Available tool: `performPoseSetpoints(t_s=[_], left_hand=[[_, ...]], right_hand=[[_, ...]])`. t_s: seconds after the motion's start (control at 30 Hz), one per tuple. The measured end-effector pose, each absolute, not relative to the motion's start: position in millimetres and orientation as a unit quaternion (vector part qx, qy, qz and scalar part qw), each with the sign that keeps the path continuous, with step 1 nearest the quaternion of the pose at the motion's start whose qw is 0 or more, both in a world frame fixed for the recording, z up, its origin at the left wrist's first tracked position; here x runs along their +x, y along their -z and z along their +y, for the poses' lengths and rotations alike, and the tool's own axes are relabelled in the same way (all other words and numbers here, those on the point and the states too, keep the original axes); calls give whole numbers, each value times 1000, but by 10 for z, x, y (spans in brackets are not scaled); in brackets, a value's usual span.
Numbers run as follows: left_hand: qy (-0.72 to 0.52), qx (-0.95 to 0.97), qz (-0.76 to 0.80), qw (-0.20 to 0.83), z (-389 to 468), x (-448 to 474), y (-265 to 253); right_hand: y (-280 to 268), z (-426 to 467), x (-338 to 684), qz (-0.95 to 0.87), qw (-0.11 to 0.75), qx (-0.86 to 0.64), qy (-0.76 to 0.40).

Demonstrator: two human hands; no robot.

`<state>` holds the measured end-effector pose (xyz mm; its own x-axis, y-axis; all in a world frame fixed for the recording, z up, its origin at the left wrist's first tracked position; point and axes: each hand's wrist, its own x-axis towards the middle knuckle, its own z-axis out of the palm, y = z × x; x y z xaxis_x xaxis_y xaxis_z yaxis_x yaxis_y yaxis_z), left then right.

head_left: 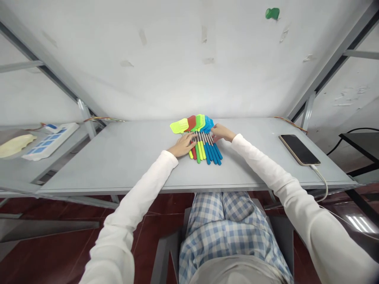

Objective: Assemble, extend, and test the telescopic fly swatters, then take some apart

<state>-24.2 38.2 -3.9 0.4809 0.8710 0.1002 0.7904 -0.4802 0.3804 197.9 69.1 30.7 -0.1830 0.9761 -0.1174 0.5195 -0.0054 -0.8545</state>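
Note:
Several fly swatters lie fanned side by side on the grey table, their perforated heads toward the wall and their handles toward me. From left to right they run from a yellow fly swatter (179, 126) through a red fly swatter (191, 123) and green ones to blue fly swatters (208, 124). Short metal shafts join heads and handles. My left hand (182, 145) rests across the shafts at the left side, fingers stretched out and apart. At the right edge, my right hand (222, 133) has its fingers curled in at the neck of a blue swatter; its fingertips are partly hidden.
A phone (299, 150) with a white charging cable (321, 173) lies at the table's right. To the left, a power strip (51, 141) sits on a neighbouring surface. Metal frame posts stand at both sides, and a white wall (177, 79) rises behind the table (133, 157).

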Motion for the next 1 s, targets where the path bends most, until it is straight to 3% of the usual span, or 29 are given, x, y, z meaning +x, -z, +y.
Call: performPoseSetpoints(t_s=[0.17,0.47,0.63,0.77,1.0], left_hand=[[-172,828,527,84,232,23,-126],[-26,869,480,119,-3,874,-127],[-4,866,489,103,77,617,-104],[8,872,475,119,128,338,-142],[-10,873,473,119,206,-234,-111]], right_hand=[[-282,583,2125,-617,275,-597,-432],[139,610,2837,-725,333,-599,-66],[241,532,3152,-808,272,-523,21],[225,490,3240,-852,218,-473,48],[234,480,3223,-849,205,-485,42]])
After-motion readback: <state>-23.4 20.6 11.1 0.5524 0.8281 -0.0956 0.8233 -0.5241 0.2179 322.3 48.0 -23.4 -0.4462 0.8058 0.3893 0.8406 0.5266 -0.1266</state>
